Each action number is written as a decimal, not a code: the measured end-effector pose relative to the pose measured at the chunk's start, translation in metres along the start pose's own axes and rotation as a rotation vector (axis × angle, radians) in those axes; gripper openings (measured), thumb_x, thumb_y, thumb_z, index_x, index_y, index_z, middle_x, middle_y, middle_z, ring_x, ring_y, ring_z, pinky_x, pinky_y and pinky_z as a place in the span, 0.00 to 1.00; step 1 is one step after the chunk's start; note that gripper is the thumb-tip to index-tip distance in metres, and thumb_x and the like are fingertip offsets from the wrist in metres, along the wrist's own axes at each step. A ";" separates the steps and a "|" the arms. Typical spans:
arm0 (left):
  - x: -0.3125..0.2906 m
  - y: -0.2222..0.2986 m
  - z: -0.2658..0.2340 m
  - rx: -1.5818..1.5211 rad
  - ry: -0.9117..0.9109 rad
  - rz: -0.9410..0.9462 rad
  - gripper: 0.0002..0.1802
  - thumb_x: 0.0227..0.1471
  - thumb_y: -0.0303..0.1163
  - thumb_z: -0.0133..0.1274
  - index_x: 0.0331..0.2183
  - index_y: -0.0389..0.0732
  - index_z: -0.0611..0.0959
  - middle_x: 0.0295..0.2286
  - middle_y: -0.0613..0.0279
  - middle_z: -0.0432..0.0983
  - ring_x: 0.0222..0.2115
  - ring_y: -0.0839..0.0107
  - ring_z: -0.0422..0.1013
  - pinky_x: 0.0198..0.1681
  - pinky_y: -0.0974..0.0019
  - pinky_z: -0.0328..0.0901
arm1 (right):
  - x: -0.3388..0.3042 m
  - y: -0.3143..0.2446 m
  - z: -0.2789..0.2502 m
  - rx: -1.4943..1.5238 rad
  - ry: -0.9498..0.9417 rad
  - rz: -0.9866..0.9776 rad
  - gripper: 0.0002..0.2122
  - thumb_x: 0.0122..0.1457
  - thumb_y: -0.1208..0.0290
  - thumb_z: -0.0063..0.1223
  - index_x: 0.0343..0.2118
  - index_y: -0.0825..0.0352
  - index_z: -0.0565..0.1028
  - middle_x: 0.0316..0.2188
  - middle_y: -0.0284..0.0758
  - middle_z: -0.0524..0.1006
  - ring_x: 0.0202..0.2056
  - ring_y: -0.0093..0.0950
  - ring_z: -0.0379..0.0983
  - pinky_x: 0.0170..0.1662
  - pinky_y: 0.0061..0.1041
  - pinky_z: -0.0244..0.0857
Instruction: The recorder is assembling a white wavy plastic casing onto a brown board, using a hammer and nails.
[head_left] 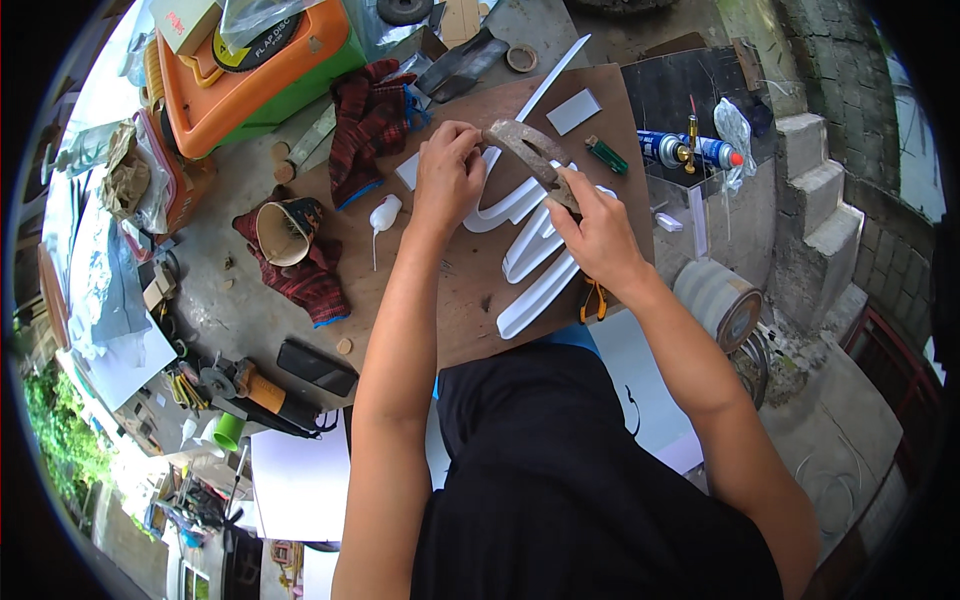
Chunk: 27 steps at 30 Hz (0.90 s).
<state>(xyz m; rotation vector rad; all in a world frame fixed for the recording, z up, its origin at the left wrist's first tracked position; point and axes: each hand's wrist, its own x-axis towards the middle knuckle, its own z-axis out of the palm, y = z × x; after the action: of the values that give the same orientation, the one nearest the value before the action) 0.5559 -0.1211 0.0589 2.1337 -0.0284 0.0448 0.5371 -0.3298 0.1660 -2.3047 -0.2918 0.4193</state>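
Note:
My right hand (597, 232) is closed round the near end of a worn grey-brown curved tool (530, 150) with a long slot; its exact kind does not show. The tool slants up and left, its far end close to my left hand (450, 172). The left fingers are bent and pinched together, and what they hold is hidden. Beneath the hands lie several white curved strips (535, 297) with raised edges, spread on a brown board (410, 300). A small white squeeze bottle (385, 212) with a thin nozzle lies left of my left wrist.
Right of the strips are a green lighter (606, 155), a flat white piece (574, 112) and orange-black pliers (594, 300). Dark red gloves (362, 130), a cup (287, 233), a phone (315, 367) and an angle grinder (262, 390) lie leftward. Gas cans (660, 148) stand beyond the board.

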 end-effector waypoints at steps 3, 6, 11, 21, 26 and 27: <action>-0.001 0.000 0.000 -0.007 -0.003 -0.007 0.09 0.48 0.22 0.54 0.35 0.36 0.82 0.39 0.55 0.77 0.38 0.52 0.72 0.45 0.56 0.64 | 0.001 0.001 0.002 0.022 0.019 0.001 0.17 0.62 0.70 0.56 0.49 0.74 0.71 0.33 0.53 0.79 0.34 0.52 0.78 0.36 0.42 0.71; -0.002 -0.003 0.002 -0.025 0.022 -0.001 0.09 0.48 0.21 0.54 0.35 0.36 0.82 0.39 0.56 0.77 0.38 0.52 0.72 0.44 0.57 0.64 | 0.005 0.011 0.007 -0.001 -0.032 -0.001 0.16 0.61 0.71 0.56 0.49 0.74 0.71 0.32 0.53 0.79 0.34 0.52 0.78 0.36 0.42 0.71; 0.000 0.000 0.001 -0.016 0.001 -0.004 0.08 0.48 0.21 0.54 0.34 0.36 0.82 0.39 0.56 0.77 0.39 0.53 0.72 0.44 0.57 0.64 | 0.002 0.006 0.003 -0.015 0.012 -0.015 0.16 0.61 0.71 0.56 0.49 0.74 0.72 0.32 0.54 0.79 0.34 0.52 0.78 0.36 0.41 0.71; 0.001 0.002 0.001 -0.075 -0.056 -0.066 0.12 0.47 0.22 0.57 0.36 0.44 0.85 0.37 0.60 0.76 0.40 0.58 0.72 0.44 0.58 0.62 | -0.001 -0.005 -0.017 0.090 0.170 -0.035 0.16 0.64 0.69 0.56 0.50 0.74 0.72 0.34 0.51 0.79 0.36 0.48 0.79 0.38 0.36 0.71; 0.002 0.001 0.000 -0.043 -0.080 -0.080 0.11 0.46 0.23 0.60 0.36 0.45 0.86 0.37 0.61 0.76 0.39 0.59 0.72 0.44 0.58 0.62 | -0.012 0.003 -0.019 0.096 0.173 0.025 0.16 0.64 0.68 0.56 0.50 0.74 0.71 0.34 0.51 0.79 0.36 0.49 0.79 0.38 0.37 0.71; 0.002 0.002 0.000 -0.040 -0.073 -0.085 0.11 0.46 0.23 0.61 0.36 0.45 0.85 0.37 0.61 0.76 0.38 0.59 0.72 0.44 0.58 0.62 | -0.015 0.003 -0.019 0.101 0.159 0.050 0.16 0.64 0.68 0.55 0.50 0.74 0.71 0.33 0.51 0.79 0.36 0.49 0.79 0.38 0.37 0.71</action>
<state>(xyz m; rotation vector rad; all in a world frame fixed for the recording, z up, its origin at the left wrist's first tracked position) 0.5579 -0.1224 0.0601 2.0935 0.0185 -0.0833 0.5308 -0.3494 0.1796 -2.2347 -0.1317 0.2679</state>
